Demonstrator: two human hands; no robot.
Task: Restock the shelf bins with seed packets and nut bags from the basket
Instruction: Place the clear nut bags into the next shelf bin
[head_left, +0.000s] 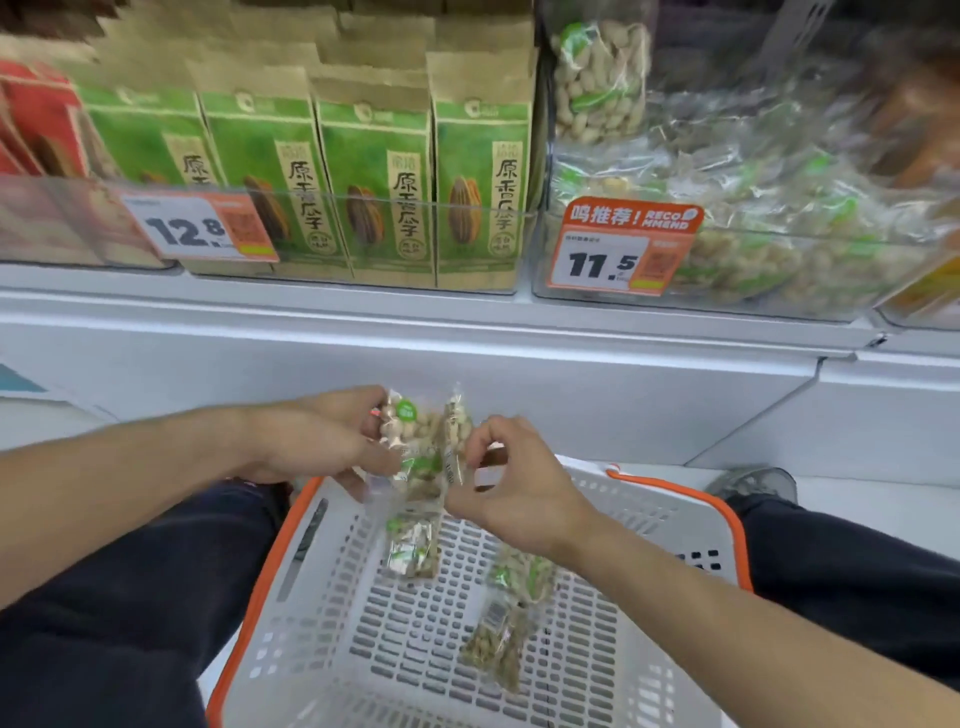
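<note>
Between the hands, above the basket (675, 499), two nut bags (415, 441): left hand (311, 441) grips one, right hand (509, 483) pinches the other's edge. Light, crinkly, probably slippery; better held by the sealed edges.

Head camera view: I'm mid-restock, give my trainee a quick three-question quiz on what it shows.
1. True or false: both hands are up at the shelf bins.
2. Which price tag marks the clear bin of nut bags: A) 12.8 B) 11.5 C) 9.9?
3. Fill in: the white basket has an ______ rim.

Key
1. False. The left hand holds nut bags above the basket, and the right hand pinches at them.
2. B. The 11.5 tag sits on that bin; the 12.8 tag fronts the green seed packets.
3. Orange.
</note>
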